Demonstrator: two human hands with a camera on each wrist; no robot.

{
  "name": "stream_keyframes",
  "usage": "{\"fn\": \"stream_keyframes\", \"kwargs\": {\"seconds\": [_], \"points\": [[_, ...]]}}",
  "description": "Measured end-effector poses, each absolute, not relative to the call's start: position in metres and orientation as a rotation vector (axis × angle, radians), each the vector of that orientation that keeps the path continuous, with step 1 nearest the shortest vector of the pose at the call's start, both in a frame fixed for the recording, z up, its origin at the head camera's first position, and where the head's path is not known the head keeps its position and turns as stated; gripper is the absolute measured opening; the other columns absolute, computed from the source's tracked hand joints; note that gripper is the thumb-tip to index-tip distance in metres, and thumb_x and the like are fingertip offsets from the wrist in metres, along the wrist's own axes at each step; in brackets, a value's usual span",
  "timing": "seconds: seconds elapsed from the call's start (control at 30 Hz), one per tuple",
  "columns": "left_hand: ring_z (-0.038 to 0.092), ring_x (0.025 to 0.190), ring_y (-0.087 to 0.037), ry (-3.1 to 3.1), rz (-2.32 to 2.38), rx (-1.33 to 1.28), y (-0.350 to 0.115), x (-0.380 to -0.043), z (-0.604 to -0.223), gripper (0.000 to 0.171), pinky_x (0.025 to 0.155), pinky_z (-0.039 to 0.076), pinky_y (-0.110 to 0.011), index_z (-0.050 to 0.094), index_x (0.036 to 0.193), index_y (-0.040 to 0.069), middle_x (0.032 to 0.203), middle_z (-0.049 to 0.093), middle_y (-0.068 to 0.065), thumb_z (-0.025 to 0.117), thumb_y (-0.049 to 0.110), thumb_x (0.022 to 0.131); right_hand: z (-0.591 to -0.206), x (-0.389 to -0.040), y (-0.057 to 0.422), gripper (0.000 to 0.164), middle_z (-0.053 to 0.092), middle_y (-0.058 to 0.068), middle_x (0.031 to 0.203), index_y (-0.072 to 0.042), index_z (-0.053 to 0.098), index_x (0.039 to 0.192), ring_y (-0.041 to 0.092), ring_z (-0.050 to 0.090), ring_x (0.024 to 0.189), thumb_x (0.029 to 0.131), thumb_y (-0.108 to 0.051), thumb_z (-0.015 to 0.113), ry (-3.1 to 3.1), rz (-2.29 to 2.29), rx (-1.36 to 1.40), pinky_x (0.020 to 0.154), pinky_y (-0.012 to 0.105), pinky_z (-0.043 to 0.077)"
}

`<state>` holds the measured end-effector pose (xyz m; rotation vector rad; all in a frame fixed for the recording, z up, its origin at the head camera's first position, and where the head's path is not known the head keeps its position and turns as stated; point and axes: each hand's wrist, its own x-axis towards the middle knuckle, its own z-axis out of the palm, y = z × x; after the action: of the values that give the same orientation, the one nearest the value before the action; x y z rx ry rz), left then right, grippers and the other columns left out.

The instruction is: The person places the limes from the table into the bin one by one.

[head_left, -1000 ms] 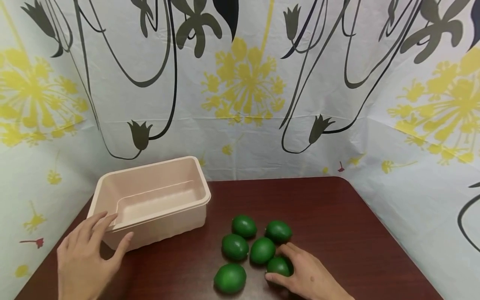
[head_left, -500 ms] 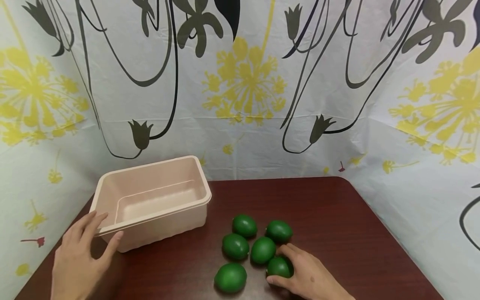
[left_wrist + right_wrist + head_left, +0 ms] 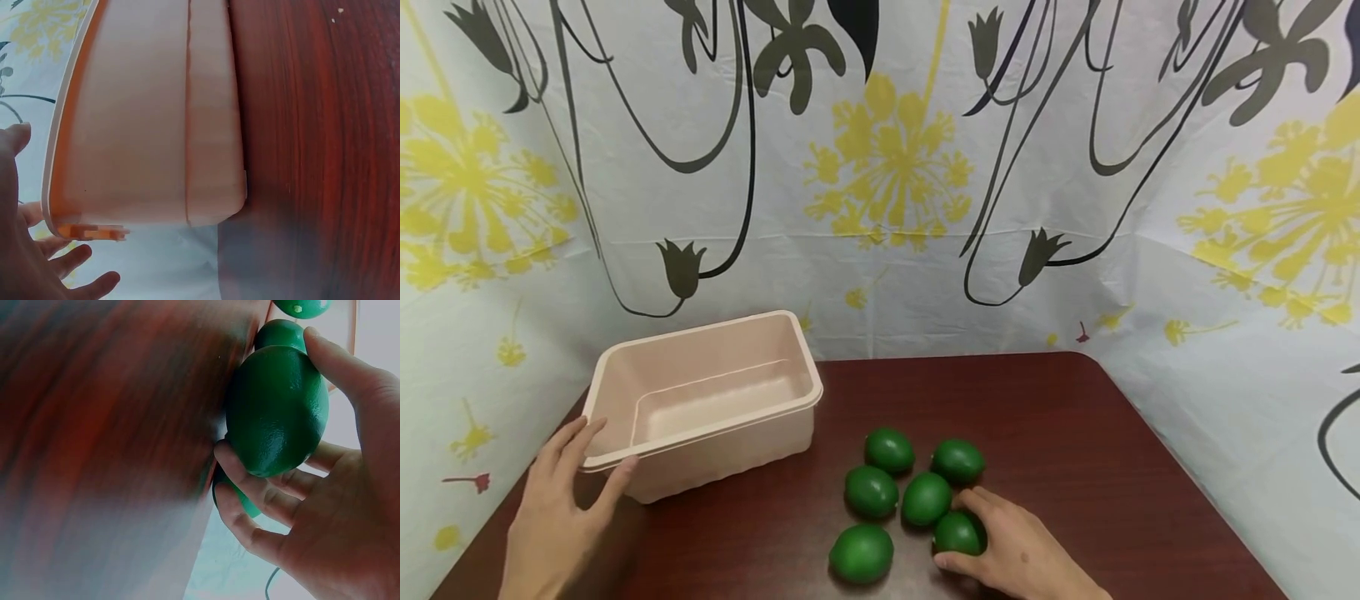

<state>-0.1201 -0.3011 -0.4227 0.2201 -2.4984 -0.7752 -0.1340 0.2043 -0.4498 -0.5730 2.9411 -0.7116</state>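
Note:
Several glossy green limes lie grouped on the table. My right hand (image 3: 1018, 546) holds the nearest right lime (image 3: 957, 533), its thumb on the near side and its fingers curled round the far side. In the right wrist view this lime (image 3: 275, 412) sits between thumb and fingers, low at the table surface. My left hand (image 3: 553, 508) is at the near left corner of a pale pink plastic bin (image 3: 722, 458), fingers spread and thumb apart. Several of its fingers (image 3: 74, 261) reach past the bin's corner in the left wrist view; whether they touch it I cannot tell.
The other limes, among them a front one (image 3: 861, 554) and a back one (image 3: 889, 452), lie left of and beyond my right hand. A dark red-brown wooden table (image 3: 1075, 433) carries everything. Patterned white cloth (image 3: 917, 308) hangs behind and along both sides.
My left hand has shifted slightly left along the bin's near corner. The right hand keeps its place on the lime, and the limes and bin stay where they were.

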Motion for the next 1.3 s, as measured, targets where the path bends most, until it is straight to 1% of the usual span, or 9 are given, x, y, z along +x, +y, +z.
{"fn": "stream_keyframes", "kwargs": {"seconds": [0.17,0.23,0.33,0.4,0.47,0.57,0.83,1.03,1.3], "points": [[0.043,0.137,-0.051,-2.490,-0.801,0.225,-0.303,-0.123,-0.424,0.068,0.083,0.040,-0.073,0.046,0.158,0.023,0.170,0.027,-0.014,0.071,0.040,0.098,-0.450,-0.136,0.204,0.054,0.060,-0.023,0.110,-0.044,0.060,0.121,-0.008,0.055,0.088,0.079,-0.075,0.074,2.945,-0.704,-0.594,0.070,0.023,0.052],[0.048,0.131,-0.050,-2.491,-0.802,0.234,-0.305,-0.125,-0.426,0.068,0.082,0.048,-0.056,0.046,0.158,0.024,0.170,0.026,-0.015,0.072,0.040,0.097,-0.450,-0.136,0.204,0.055,0.061,-0.023,0.110,-0.044,0.060,0.121,-0.008,0.056,0.088,0.079,-0.076,0.074,2.952,-0.698,-0.605,0.069,0.023,0.052],[0.055,0.124,-0.046,-2.500,-0.814,0.270,-0.307,-0.127,-0.427,0.068,0.079,0.047,-0.048,0.046,0.158,0.024,0.170,0.028,-0.015,0.072,0.042,0.097,-0.450,-0.136,0.204,0.056,0.061,-0.023,0.109,-0.043,0.060,0.120,-0.008,0.056,0.087,0.078,-0.077,0.074,2.968,-0.679,-0.618,0.068,0.023,0.052],[0.056,0.121,-0.047,-2.516,-0.828,0.298,-0.309,-0.128,-0.427,0.070,0.082,0.047,-0.048,0.044,0.159,0.025,0.169,0.030,-0.015,0.071,0.044,0.097,-0.451,-0.136,0.204,0.056,0.061,-0.023,0.108,-0.043,0.060,0.118,-0.008,0.055,0.087,0.077,-0.078,0.075,2.974,-0.670,-0.624,0.068,0.023,0.052],[0.051,0.128,-0.050,-2.527,-0.857,0.319,-0.309,-0.128,-0.426,0.072,0.087,0.042,-0.067,0.042,0.160,0.025,0.168,0.030,-0.016,0.069,0.046,0.098,-0.451,-0.135,0.204,0.056,0.061,-0.023,0.108,-0.043,0.060,0.118,-0.007,0.055,0.088,0.076,-0.078,0.075,2.984,-0.659,-0.630,0.069,0.023,0.052],[0.040,0.141,-0.054,-2.523,-0.908,0.340,-0.311,-0.130,-0.425,0.075,0.096,0.035,-0.074,0.039,0.162,0.027,0.168,0.031,-0.016,0.069,0.048,0.097,-0.451,-0.134,0.204,0.056,0.061,-0.023,0.109,-0.044,0.060,0.119,-0.007,0.056,0.089,0.076,-0.077,0.076,3.010,-0.648,-0.647,0.070,0.024,0.053],[0.034,0.151,-0.051,-2.503,-1.007,0.437,-0.312,-0.135,-0.422,0.081,0.112,0.030,-0.076,0.033,0.164,0.033,0.169,0.034,-0.017,0.071,0.052,0.095,-0.452,-0.133,0.205,0.059,0.063,-0.021,0.115,-0.042,0.061,0.121,-0.006,0.058,0.093,0.077,-0.077,0.075,3.015,-0.651,-0.647,0.072,0.024,0.055],[0.039,0.146,-0.053,-2.486,-1.087,0.533,-0.311,-0.139,-0.421,0.083,0.110,0.035,-0.072,0.028,0.164,0.041,0.167,0.035,-0.022,0.070,0.055,0.094,-0.452,-0.135,0.205,0.060,0.063,-0.020,0.117,-0.042,0.062,0.122,-0.005,0.059,0.095,0.076,-0.079,0.074,2.976,-0.667,-0.616,0.073,0.024,0.055],[0.039,0.147,-0.051,-2.494,-1.158,0.604,-0.310,-0.141,-0.421,0.087,0.111,0.036,-0.070,0.022,0.165,0.042,0.168,0.032,-0.023,0.070,0.058,0.093,-0.452,-0.134,0.205,0.059,0.063,-0.021,0.116,-0.042,0.062,0.121,-0.006,0.058,0.093,0.077,-0.077,0.075,2.978,-0.677,-0.611,0.073,0.024,0.055]]}}
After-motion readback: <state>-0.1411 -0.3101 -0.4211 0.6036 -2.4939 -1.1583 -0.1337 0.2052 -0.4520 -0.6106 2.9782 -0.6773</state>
